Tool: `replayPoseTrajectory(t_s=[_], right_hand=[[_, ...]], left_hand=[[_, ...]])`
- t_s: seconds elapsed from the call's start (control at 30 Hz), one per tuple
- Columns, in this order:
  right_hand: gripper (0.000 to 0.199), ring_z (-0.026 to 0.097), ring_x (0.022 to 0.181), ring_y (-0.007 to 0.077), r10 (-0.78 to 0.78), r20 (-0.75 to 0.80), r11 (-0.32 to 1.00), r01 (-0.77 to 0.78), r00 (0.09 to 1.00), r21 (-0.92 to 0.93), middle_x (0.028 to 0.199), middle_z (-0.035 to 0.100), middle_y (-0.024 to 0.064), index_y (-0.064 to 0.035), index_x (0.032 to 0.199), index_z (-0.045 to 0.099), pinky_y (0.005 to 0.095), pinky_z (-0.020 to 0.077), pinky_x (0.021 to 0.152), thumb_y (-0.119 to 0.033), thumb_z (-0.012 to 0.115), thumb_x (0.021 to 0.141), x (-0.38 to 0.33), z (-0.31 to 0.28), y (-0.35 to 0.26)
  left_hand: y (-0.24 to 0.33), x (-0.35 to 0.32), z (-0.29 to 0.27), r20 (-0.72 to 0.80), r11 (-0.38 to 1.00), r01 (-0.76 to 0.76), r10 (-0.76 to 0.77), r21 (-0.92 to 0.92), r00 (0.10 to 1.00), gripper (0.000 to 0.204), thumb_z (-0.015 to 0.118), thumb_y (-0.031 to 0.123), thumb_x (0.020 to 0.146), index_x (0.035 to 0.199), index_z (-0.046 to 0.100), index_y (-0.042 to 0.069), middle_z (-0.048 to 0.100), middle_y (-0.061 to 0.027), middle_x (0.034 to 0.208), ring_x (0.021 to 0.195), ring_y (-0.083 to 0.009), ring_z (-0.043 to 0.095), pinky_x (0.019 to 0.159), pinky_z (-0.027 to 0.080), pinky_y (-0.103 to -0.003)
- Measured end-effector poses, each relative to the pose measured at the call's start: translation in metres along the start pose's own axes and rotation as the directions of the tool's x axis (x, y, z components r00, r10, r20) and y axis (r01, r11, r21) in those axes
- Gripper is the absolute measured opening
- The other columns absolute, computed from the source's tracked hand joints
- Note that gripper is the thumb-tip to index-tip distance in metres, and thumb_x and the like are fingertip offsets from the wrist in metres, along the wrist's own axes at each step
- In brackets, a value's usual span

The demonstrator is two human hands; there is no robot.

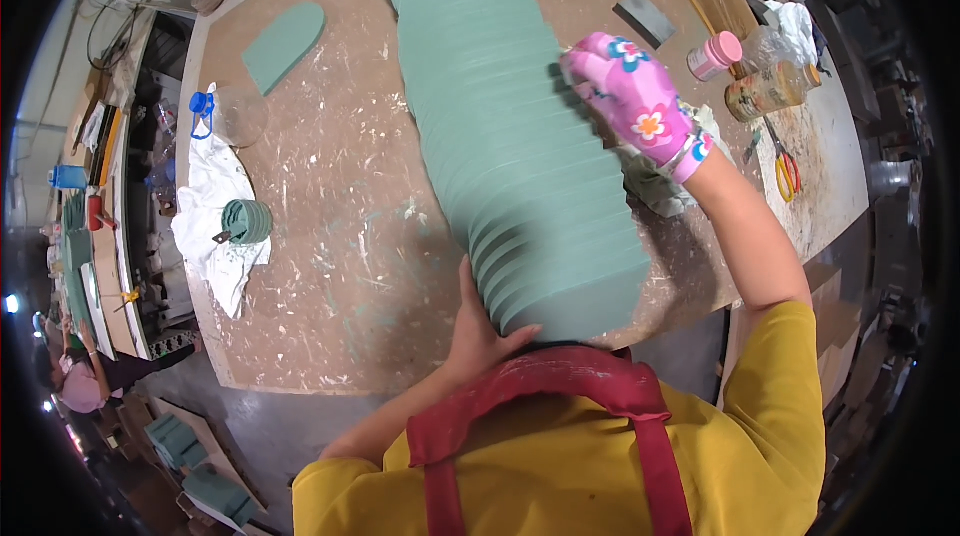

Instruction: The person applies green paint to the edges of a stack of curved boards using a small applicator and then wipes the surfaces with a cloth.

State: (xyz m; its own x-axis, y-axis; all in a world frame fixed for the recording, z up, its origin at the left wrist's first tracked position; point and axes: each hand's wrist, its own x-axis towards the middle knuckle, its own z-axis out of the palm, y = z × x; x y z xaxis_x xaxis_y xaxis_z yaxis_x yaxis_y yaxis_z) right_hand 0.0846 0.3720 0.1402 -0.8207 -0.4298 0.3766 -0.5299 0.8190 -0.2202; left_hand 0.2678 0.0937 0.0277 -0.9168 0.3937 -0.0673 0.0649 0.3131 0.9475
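Observation:
A long row of thin, overlapping grey-green sheets [500, 106] runs from the table's far edge toward my body. My bare left hand [478, 336] rests at its near left corner, fingers stretched along the side and thumb spread across the near end. My right hand [635, 96], in a pink floral glove, is closed at the row's right edge. A dark edge shows by its fingertips, but what it holds is hidden. A crumpled pale cloth [660, 186] lies beneath that wrist.
At left are a rounded green piece [285, 44], a white cloth [215, 206] and a green-coated cup [246, 222]. On the right lie a grey block [645, 19], pink-lidded jar [715, 56], glass jar [768, 91] and scissors [786, 174]. Another person [85, 376] works far left.

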Motion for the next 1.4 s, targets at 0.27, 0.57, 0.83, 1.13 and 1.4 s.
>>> replayPoseTrajectory(t_s=[0.27, 0.57, 0.83, 1.13, 1.4], right_hand=[[0.031, 0.06, 0.087, 0.0321, 0.054, -0.039, 0.997, -0.056, 0.998, -0.061, 0.094, 0.058, 0.012, -0.0051, 0.105, 0.062, 0.0394, 0.0515, 0.071, 0.003, 0.059, 0.075, -0.011, -0.005, 0.007], [0.03, 0.061, 0.083, 0.0309, 0.091, 0.01, 0.996, -0.091, 0.996, 0.024, 0.09, 0.057, 0.0111, -0.0052, 0.104, 0.062, 0.0404, 0.0503, 0.068, 0.003, 0.061, 0.075, -0.013, -0.002, -0.004], [0.022, 0.061, 0.086, 0.0336, 0.134, 0.045, 0.991, -0.133, 0.99, -0.021, 0.09, 0.057, 0.0127, -0.0057, 0.1, 0.061, 0.0414, 0.0508, 0.07, -0.001, 0.062, 0.079, -0.012, -0.003, -0.006], [0.028, 0.063, 0.083, 0.0314, 0.188, 0.063, 0.965, -0.197, 0.98, 0.172, 0.09, 0.057, 0.0113, -0.0065, 0.098, 0.059, 0.0403, 0.0523, 0.068, 0.004, 0.062, 0.073, -0.012, 0.002, -0.007], [0.026, 0.061, 0.083, 0.0324, 0.039, -0.013, 0.991, -0.037, 0.999, 0.127, 0.089, 0.055, 0.011, -0.0089, 0.096, 0.057, 0.0414, 0.0514, 0.068, -0.001, 0.064, 0.072, -0.007, 0.0, -0.035]], left_hand=[[-0.003, 0.001, 0.001, -0.008, 0.997, 0.017, -0.018, -0.069, 1.0, 0.124, 0.086, 0.027, 0.068, 0.147, -0.006, -0.002, 0.043, -0.0328, 0.133, 0.123, -0.0418, 0.049, 0.101, 0.041, -0.044], [0.003, 0.003, 0.0, 0.008, 0.997, 0.043, -0.043, -0.058, 0.999, 0.124, 0.085, 0.026, 0.068, 0.148, -0.006, 0.0, 0.041, -0.0316, 0.136, 0.125, -0.0414, 0.047, 0.102, 0.04, -0.044], [0.001, 0.002, -0.002, 0.004, 0.997, 0.007, -0.007, -0.082, 1.0, 0.122, 0.085, 0.026, 0.069, 0.148, -0.005, 0.0, 0.042, -0.0309, 0.135, 0.124, -0.0412, 0.048, 0.102, 0.041, -0.044], [-0.001, 0.003, -0.001, 0.009, 0.997, 0.027, -0.026, -0.066, 1.0, 0.123, 0.085, 0.026, 0.069, 0.148, -0.006, 0.0, 0.043, -0.0307, 0.134, 0.123, -0.0414, 0.049, 0.102, 0.041, -0.044], [-0.005, 0.002, -0.002, 0.042, 0.994, 0.049, -0.045, -0.095, 0.998, 0.127, 0.085, 0.025, 0.069, 0.149, -0.01, 0.002, 0.034, -0.0273, 0.142, 0.128, -0.0366, 0.044, 0.104, 0.038, -0.045]])
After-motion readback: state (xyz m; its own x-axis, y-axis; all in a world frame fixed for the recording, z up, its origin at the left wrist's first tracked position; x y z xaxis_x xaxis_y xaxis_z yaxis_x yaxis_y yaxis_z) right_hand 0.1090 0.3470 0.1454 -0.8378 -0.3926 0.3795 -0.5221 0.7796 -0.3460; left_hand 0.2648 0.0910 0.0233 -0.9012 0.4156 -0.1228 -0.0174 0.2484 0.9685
